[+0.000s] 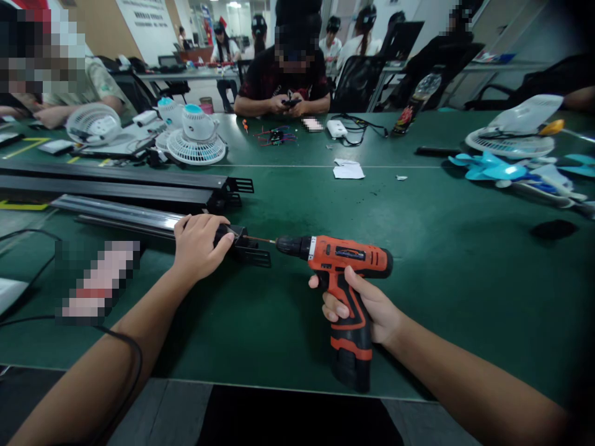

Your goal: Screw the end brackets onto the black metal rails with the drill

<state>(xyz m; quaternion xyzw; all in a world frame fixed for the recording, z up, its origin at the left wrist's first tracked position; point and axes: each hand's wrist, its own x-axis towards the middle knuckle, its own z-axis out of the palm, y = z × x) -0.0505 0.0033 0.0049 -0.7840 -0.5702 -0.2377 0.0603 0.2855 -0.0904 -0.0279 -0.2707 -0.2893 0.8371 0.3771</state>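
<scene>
My right hand [367,303] is wrapped round the grip of an orange and black cordless drill [351,254], which points left. A long thin bit [258,239] runs from its chuck to the end of a dark metal rail [125,215]. Whether the bit's tip sits in a screw is too small to tell. Over that end of the rail lies my left hand [199,244], its fingers curled across the top and the thumb along the near side. A slotted black bracket [255,254] sticks out past the rail's end.
More black rails [116,186] lie behind. A blurred-out flat object [100,282] and a black cable [134,347] are at the left. Fan parts [198,145] and blue fan blades [493,167] lie farther off. Across the green table [288,353] sits a person [283,80].
</scene>
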